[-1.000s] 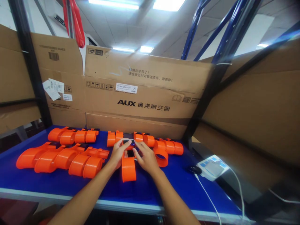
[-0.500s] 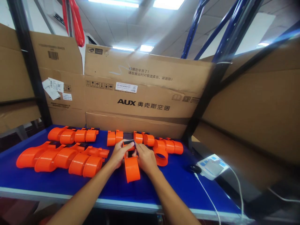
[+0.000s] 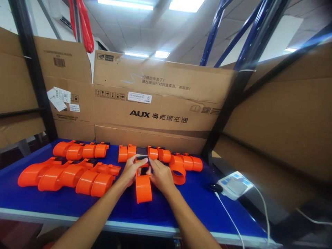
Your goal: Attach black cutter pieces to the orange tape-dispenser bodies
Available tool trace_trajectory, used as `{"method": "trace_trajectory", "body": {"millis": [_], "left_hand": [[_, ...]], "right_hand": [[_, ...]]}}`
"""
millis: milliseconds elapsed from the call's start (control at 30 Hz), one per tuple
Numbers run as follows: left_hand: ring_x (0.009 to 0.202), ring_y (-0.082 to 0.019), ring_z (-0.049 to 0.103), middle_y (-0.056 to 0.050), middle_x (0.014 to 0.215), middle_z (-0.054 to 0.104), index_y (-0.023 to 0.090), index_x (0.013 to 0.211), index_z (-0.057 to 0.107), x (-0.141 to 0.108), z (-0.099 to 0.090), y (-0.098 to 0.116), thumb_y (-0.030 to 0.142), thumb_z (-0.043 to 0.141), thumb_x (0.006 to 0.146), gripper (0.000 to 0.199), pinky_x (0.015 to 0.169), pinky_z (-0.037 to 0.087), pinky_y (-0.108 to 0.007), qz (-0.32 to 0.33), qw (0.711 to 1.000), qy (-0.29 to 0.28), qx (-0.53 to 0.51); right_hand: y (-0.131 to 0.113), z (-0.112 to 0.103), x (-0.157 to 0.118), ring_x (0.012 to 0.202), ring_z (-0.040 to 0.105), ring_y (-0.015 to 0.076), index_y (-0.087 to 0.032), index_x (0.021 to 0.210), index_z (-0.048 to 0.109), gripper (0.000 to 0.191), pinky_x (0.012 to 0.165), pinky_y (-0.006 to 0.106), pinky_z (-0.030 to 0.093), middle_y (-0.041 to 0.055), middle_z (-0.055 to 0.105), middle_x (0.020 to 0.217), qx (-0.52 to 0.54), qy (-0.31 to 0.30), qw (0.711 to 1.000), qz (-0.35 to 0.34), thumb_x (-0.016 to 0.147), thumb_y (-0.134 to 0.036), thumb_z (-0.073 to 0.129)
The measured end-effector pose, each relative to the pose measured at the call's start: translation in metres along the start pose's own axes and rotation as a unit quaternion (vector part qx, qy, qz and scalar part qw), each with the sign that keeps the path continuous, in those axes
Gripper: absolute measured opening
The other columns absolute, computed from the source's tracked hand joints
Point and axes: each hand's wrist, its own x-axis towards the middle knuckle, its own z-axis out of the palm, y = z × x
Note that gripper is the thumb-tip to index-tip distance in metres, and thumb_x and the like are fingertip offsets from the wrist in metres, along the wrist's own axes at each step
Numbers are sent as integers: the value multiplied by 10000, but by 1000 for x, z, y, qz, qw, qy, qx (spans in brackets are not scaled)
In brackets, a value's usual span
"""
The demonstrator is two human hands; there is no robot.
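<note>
Orange piece [image 3: 144, 189] in fingers [image 3: 156, 166], orange rows [image 3: 50, 179] alongside, cardboard [image 3: 160, 86] behind

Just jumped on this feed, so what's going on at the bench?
A person's left hand and right hand hold an orange ringed part between them. Both hands are at a dark strip by its far end. More orange parts lie in groups on the blue table, left of and beyond the hands.
</note>
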Motion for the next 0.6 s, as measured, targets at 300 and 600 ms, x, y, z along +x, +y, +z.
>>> {"method": "trace_trajectory", "body": {"millis": [300,600], "left_hand": [[317,-36,386,60,611,561,173,941,657,0,-1,1,552,791,716,460,342,234,-195,36,998,-17,42],[317,-51,381,57,550,557,173,940,650,0,-3,0,486,796,722,408,346,276,-193,57,997,-24,55]], "right_hand": [[2,-12,3,831,683,226,-174,1182,664,288,726,323,558,113,717,950,74,21,997,20,966,-318,539],[2,-4,1,791,663,207,-180,1141,647,247,675,290,533,92,692,930,130,4,991,27,966,-249,487]]}}
